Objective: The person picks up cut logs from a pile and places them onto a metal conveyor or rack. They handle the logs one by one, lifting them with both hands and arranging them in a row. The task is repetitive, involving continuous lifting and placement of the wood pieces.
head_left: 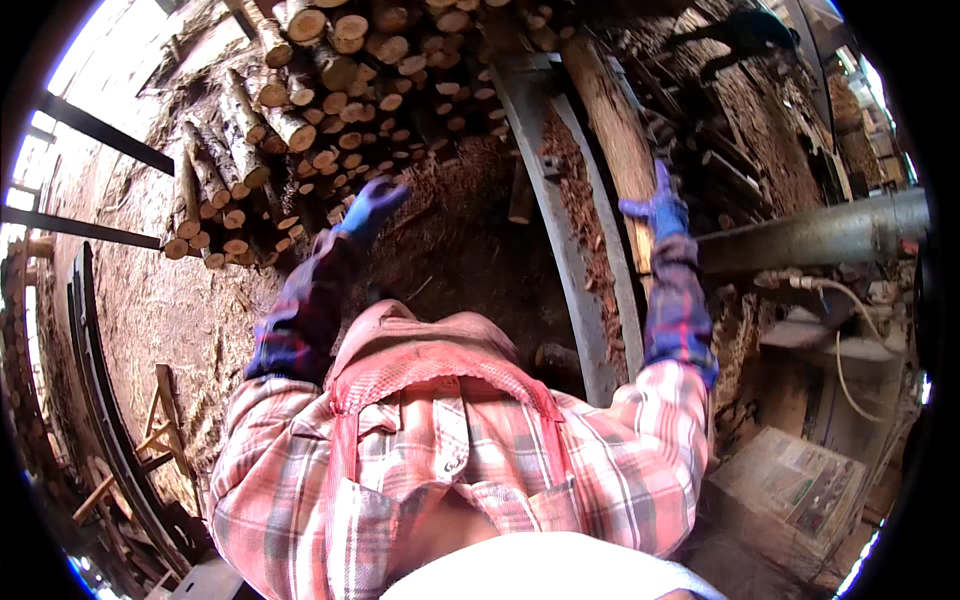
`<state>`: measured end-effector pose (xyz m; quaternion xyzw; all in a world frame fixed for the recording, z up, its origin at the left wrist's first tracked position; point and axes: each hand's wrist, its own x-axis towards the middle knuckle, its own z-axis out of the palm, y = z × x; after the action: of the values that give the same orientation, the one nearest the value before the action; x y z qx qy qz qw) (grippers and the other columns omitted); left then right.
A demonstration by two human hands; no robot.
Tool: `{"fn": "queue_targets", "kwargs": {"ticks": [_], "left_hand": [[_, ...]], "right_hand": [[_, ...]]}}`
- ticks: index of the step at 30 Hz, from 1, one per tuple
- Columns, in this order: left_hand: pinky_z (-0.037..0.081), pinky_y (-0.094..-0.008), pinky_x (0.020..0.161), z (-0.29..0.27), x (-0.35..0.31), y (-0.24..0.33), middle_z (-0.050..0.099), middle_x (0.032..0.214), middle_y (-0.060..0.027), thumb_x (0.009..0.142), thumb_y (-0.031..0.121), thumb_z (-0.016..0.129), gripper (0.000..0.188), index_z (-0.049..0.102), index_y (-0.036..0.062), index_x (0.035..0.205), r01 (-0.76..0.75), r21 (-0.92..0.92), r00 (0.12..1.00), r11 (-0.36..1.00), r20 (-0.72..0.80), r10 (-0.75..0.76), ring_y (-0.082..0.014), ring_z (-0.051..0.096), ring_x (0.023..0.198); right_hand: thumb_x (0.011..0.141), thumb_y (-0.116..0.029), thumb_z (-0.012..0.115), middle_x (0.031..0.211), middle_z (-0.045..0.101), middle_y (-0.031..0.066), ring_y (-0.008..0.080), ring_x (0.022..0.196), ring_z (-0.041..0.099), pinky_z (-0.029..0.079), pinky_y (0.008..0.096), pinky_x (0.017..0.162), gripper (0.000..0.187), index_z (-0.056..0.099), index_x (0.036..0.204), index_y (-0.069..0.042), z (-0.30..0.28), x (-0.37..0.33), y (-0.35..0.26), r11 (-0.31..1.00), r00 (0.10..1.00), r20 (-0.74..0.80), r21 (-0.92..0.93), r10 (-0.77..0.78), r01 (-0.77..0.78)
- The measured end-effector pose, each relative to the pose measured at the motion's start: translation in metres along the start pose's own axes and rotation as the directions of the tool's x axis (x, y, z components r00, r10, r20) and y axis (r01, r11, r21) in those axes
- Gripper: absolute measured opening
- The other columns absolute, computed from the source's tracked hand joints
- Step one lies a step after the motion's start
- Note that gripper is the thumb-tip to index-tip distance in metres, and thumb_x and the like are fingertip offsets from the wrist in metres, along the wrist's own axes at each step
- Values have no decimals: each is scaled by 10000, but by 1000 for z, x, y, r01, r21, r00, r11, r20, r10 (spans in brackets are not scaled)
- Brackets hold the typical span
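Both my hands wear blue-purple gloves. My left hand [372, 207] is held out in the air in front of the log pile, fingers stretched and holding nothing. My right hand [660, 208] is at the near part of a long peeled log [612, 115], its thumb pointing left across the wood and its fingers extended forward. It looks laid against the log rather than wrapped round it. The log lies lengthwise along the right side of a grey metal channel [540, 130], which has reddish bark bits in it.
A big stack of cut logs [340, 75] fills the far left. A thick metal cylinder [820, 235] juts in from the right, with a hose [845, 360] beside it. Below stands a box with a printed panel [790, 480]. A dark-clothed person [750, 35] is at the far right.
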<state>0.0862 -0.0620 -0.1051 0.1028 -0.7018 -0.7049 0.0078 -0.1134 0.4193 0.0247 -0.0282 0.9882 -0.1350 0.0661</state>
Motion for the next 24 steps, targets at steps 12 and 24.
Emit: {"fn": "queue_targets", "kwargs": {"ticks": [12,24], "left_hand": [[385,-314,533,-120,-106,-162,573,633,-1,810,403,711,383,700,24,754,547,66,802,835,-328,-499,-110,484,586],[481,-280,691,-152,82,-101,642,855,-11,877,296,674,313,655,13,1011,178,-188,983,966,-4,-182,-108,575,775]], "right_hand": [[619,-425,842,1382,437,232,359,1271,442,366,412,1062,1066,288,1438,-28,-12,-30,-13,996,996,-52,38,-76,78],[726,-444,732,1327,509,217,359,1218,502,407,426,1015,802,434,1362,-56,27,121,-482,632,642,-300,145,-705,761]]}}
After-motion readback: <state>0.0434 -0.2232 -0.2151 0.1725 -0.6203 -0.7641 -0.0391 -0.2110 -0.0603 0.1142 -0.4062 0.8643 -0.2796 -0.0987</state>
